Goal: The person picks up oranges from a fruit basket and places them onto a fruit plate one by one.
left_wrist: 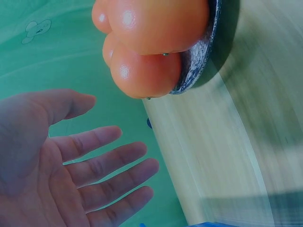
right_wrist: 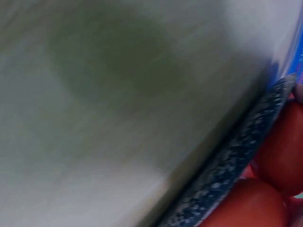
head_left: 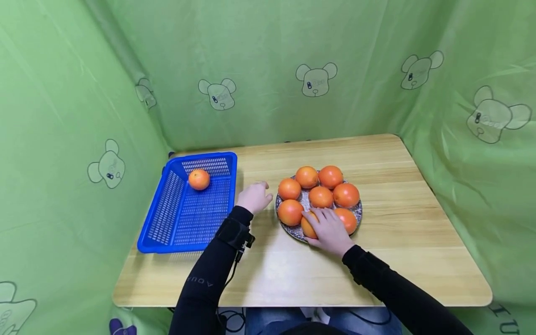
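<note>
R hand: palm down on the front orange at the near edge of the plate; fingers curled over the fruit, closing on it, not lifted yet. R wrist view is blurred, shows only plate rim and red-orange fruit beside it.
L hand: empty, fingers relaxed and spread, hovering over the table btw. basket and plate; L wrist view shows the flat palm w/ nothing in it, and the plate's edge w/ oranges above it.
Front orange: on the plate, half hidden under the R hand, touching its neighbours on both sides.
Other oranges: six more packed on the plate, one in the middle, rest in a ring, all touching.
Basket: blue, slotted, left side of table, well apart from the plate; one orange sits near its far end.
Step (judgement): looks like the pick phase, fruit going plate to basket, R hand taking the next one.
Next move (judgement): needs a firm grip, a straight lift clear of the neighbours so they don't roll off the rim, then a carry left past the L hand to the basket; could also hand off to the L hand, which waits on the way.
Risk (judgement): round fruit, tight pack; a nudge may shift the neighbours.
</note>
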`<state>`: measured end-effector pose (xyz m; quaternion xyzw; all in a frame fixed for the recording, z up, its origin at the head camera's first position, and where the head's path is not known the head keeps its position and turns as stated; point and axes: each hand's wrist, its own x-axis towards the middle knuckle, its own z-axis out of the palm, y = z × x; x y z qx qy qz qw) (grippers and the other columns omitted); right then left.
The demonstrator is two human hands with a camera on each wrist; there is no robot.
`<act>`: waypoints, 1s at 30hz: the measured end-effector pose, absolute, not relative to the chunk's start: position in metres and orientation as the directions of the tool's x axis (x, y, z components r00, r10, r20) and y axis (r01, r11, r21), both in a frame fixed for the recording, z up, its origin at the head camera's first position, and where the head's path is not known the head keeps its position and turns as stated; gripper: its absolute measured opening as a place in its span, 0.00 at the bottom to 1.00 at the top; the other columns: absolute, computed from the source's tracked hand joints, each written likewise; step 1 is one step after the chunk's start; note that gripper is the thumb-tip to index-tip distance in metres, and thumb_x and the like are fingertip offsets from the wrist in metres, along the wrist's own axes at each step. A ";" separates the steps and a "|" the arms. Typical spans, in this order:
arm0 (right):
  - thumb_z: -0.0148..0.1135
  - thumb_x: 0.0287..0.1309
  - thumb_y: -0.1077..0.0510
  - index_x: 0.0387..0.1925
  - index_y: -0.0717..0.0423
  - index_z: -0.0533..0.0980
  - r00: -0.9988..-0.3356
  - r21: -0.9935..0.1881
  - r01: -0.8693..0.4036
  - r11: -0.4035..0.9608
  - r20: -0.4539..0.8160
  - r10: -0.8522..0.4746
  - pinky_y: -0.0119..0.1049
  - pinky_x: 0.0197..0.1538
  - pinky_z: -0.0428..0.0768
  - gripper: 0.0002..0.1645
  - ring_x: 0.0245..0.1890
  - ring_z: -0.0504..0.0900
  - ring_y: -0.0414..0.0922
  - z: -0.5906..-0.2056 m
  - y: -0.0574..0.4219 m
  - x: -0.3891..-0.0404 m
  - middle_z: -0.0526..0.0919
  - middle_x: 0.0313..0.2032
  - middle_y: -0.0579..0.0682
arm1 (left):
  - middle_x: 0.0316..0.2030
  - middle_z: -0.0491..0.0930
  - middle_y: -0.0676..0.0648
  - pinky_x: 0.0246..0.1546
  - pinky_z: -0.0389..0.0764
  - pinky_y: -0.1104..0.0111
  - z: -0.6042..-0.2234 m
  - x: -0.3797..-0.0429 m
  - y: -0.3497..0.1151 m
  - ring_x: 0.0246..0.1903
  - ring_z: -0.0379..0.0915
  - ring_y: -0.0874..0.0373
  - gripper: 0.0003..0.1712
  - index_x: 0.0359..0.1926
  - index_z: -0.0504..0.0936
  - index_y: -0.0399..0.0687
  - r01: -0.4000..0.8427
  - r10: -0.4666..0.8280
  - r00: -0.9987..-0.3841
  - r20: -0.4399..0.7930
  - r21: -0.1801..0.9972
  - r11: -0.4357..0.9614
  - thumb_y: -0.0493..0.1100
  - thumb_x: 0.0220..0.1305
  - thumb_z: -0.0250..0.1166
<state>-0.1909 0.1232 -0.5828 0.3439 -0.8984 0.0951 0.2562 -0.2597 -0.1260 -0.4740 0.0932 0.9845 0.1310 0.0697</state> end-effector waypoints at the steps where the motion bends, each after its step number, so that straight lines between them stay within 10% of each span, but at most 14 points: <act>1: 0.74 0.37 0.38 0.59 0.57 0.73 -0.639 0.010 -0.656 0.755 0.525 -0.563 0.54 0.55 0.74 0.47 0.47 0.78 0.60 -0.583 0.124 -0.192 0.78 0.51 0.62 | 0.55 0.80 0.42 0.43 0.81 0.51 -0.474 -0.260 -0.126 0.51 0.79 0.46 0.24 0.58 0.76 0.46 0.165 0.201 -0.973 -0.114 0.270 0.949 0.52 0.66 0.57; 17: 0.64 0.56 0.38 0.59 0.54 0.75 -0.748 -0.179 -0.658 0.731 0.264 -0.609 0.57 0.67 0.63 0.35 0.58 0.75 0.54 -0.509 0.135 -0.194 0.80 0.54 0.55 | 0.54 0.81 0.41 0.41 0.82 0.52 -0.471 -0.260 -0.126 0.49 0.80 0.46 0.24 0.59 0.75 0.45 0.168 0.209 -0.969 -0.134 0.263 0.950 0.52 0.67 0.57; 30: 0.62 0.56 0.56 0.41 0.58 0.81 -0.658 -0.166 -0.608 0.776 0.653 -0.375 0.56 0.57 0.71 0.13 0.40 0.83 0.56 -0.448 0.199 -0.208 0.86 0.36 0.57 | 0.54 0.81 0.42 0.42 0.81 0.51 -0.474 -0.259 -0.121 0.49 0.80 0.46 0.23 0.58 0.76 0.46 0.151 0.197 -0.968 -0.154 0.269 0.951 0.52 0.67 0.58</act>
